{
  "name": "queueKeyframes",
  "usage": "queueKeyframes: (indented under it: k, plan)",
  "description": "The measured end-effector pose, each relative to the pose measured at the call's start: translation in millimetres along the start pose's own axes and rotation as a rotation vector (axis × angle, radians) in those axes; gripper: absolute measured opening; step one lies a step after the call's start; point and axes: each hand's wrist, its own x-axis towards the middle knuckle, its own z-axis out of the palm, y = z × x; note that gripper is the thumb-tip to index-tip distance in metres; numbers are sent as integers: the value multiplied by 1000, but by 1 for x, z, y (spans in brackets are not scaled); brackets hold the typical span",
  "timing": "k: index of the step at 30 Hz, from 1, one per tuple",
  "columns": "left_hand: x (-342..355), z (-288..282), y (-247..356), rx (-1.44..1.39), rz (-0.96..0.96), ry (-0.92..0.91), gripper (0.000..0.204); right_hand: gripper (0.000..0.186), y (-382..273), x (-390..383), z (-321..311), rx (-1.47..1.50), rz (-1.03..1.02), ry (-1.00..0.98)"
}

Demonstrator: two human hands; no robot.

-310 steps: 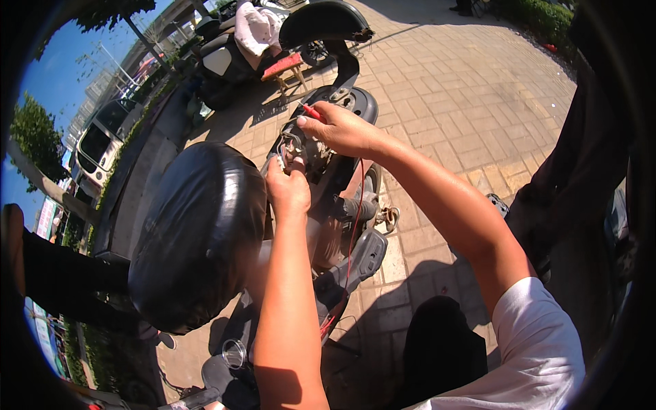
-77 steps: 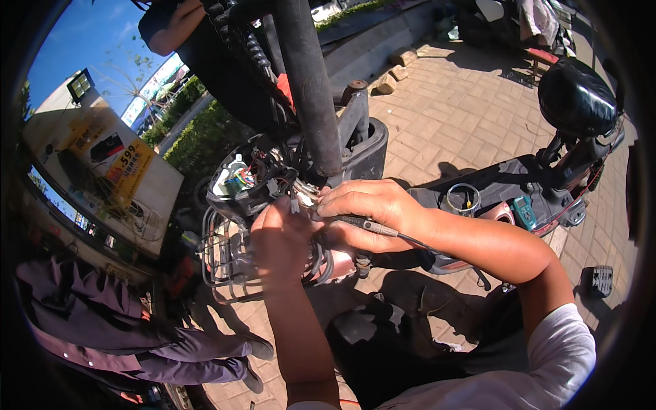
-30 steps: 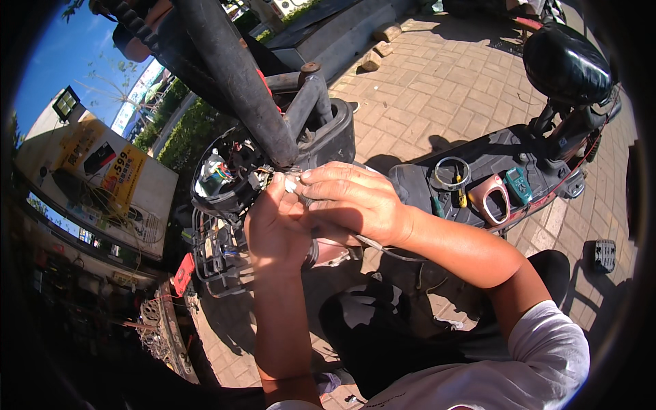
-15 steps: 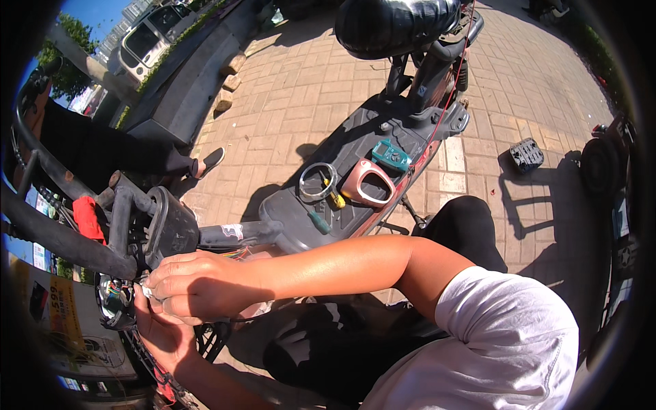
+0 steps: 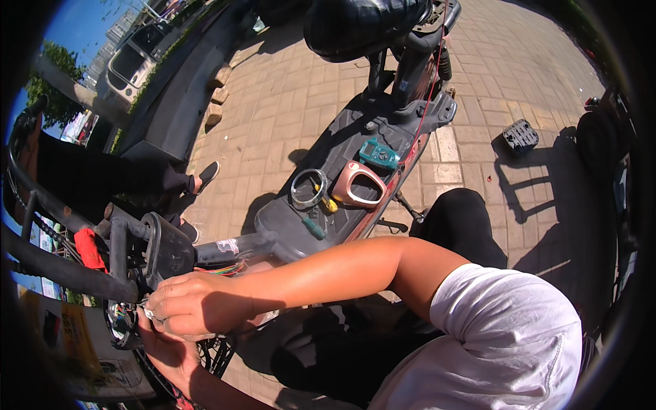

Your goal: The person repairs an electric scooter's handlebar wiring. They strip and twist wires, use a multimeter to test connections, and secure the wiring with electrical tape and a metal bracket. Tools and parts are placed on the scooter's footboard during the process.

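At the front of an electric scooter, my right hand [image 5: 201, 304] reaches across from the right with its fingers bent and pinched together. Just below it, my left hand [image 5: 167, 352] has its fingers raised against the right fingertips. Between them shows a small white piece [image 5: 149, 313], like a plug; its far side is hidden by the fingers. Right beside the fingertips is a round opening with coloured wires [image 5: 123, 322] in it, under the dark handlebar tube [image 5: 68, 263]. More coloured wires [image 5: 229, 270] come out behind my right wrist.
On the scooter's footboard [image 5: 294, 232] lie a clear ring [image 5: 309, 189], a yellow-handled tool [image 5: 329, 202], a green-handled screwdriver [image 5: 314, 228], a pink frame-shaped cover [image 5: 359, 184] and a teal multimeter [image 5: 380, 154]. Another person's leg [image 5: 102, 164] stands at left. A dark block [image 5: 520, 137] rests on the paving.
The view has shifted slightly, so the scooter and the things on it sit a little further left. Both hands stay together at the same spot by the wires.
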Motion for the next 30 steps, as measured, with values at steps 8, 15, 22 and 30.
queueKeyframes:
  k: [8,15,22,30]
  plan:
    - [3,-11,-1,-139,35,-74,21,16,-13,7,-11,104,264,-260]
    - [0,-19,6,-122,113,65,22,26,-2,-1,-113,-292,107,-314]
    - [-10,-36,22,-166,125,-55,25,25,37,-21,-184,-865,740,-528]
    - [-53,-29,-68,-101,179,182,23,27,92,-73,-282,-1193,1095,-910]
